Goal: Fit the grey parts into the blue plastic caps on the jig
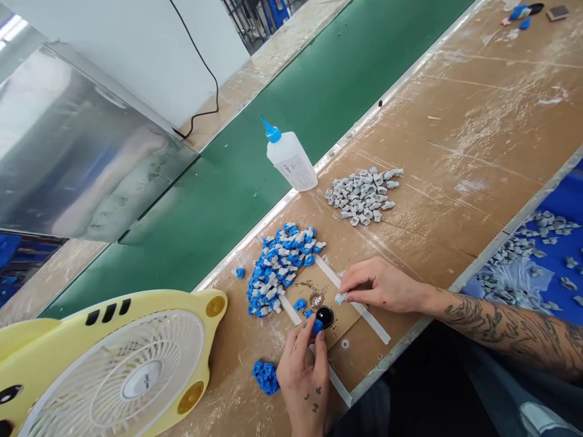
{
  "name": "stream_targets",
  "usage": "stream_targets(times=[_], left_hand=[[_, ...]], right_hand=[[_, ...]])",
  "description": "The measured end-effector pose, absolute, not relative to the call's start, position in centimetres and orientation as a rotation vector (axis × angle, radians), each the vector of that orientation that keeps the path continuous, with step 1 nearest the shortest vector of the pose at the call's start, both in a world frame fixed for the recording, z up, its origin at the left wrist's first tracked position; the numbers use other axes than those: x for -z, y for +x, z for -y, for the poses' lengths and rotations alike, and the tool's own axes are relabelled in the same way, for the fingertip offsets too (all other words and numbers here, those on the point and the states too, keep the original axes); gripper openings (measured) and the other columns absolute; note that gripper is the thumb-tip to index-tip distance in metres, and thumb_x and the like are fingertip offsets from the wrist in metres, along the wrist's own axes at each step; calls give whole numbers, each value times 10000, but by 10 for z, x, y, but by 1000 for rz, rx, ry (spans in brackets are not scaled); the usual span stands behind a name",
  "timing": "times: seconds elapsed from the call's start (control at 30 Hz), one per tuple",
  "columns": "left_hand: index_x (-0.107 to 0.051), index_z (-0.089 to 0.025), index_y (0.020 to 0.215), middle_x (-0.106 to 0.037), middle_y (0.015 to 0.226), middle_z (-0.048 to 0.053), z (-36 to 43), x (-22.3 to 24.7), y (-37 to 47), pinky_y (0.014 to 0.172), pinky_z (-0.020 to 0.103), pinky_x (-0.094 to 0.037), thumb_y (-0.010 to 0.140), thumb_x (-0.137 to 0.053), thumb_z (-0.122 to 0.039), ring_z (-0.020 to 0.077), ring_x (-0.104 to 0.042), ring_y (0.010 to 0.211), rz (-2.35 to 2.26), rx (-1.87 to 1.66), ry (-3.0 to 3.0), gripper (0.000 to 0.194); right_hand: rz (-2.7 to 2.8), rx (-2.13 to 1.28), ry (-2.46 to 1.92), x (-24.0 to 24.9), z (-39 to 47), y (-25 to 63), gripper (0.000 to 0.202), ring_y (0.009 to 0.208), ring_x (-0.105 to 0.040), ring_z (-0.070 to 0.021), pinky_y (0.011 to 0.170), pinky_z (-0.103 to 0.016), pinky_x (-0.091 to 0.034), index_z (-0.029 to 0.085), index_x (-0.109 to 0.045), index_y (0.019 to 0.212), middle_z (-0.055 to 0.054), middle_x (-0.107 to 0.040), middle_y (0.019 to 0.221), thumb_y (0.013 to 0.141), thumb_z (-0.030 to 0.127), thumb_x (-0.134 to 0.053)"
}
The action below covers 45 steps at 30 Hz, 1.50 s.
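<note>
My left hand (304,370) pinches a small blue piece (317,326) just beside a round black pot (325,317). Between the thumb and fingers of my right hand (382,285) is a small grey piece (340,298), to the right of a small clear dish (316,299). Both dishes rest on a stained cardboard sheet (348,315) edged with white tape. Two loose blue pieces lie on its left part. A heap of joined blue-and-grey pieces (282,264) is beyond my left hand, a small blue pile (265,376) left of it, and a grey pile (364,195) farther back.
A yellow fan (136,364) fills the lower left. A white bottle with blue nozzle (292,162) stands by the green belt (218,200). At the right, a blue bin (562,243) holds more grey pieces. Small items lie at the table's far right.
</note>
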<state>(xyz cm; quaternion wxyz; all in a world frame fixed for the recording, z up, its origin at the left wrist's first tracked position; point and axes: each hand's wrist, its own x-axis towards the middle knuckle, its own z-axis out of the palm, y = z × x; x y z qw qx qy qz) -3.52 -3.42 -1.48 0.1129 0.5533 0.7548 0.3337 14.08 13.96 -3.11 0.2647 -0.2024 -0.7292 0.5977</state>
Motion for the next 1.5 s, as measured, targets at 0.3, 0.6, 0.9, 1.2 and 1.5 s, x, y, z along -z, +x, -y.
stream_targets(times=[0.3,0.6,0.9,1.2,1.5], left_hand=[[-769,-204,1079,-777,936,66,35,18,-37,694,230,-593,915,-632,-242,164,-745,777,-2252,-830,1691,217],[-802,-215,948,-774,826,76,31,11,-32,646,287,-596,802,-727,-382,191,-713,676,-2288,-986,1259,234],[-770,-169,739,-759,679,72,21,15,-12,555,269,-600,529,-919,-444,205,-719,585,-1962,-1538,427,376],[-781,-161,740,-754,656,71,21,9,-13,561,262,-602,526,-930,-436,181,-706,569,-1819,-1553,370,380],[-793,-164,787,-772,705,84,17,6,-25,621,296,-629,574,-902,-387,215,-742,644,-1774,-1498,480,327]], right_hand=[[1914,-1596,-542,32,-141,142,131,756,-682,-144,721,-229,-516,140,-796,858,-65,-761,844,889,216,-694],[1858,-1619,-536,31,-138,142,199,726,-698,-145,684,-225,-525,155,-813,864,-67,-773,819,900,321,-711],[1671,-1590,-502,26,-103,124,244,711,-729,-140,670,-204,-569,166,-810,834,-65,-789,816,911,377,-713],[1905,-1439,-380,17,-100,117,247,689,-718,-129,656,-189,-555,149,-801,853,-78,-777,784,957,318,-653],[1983,-1459,-388,14,-104,111,281,702,-713,-148,685,-228,-565,165,-795,837,-78,-775,800,962,360,-637]])
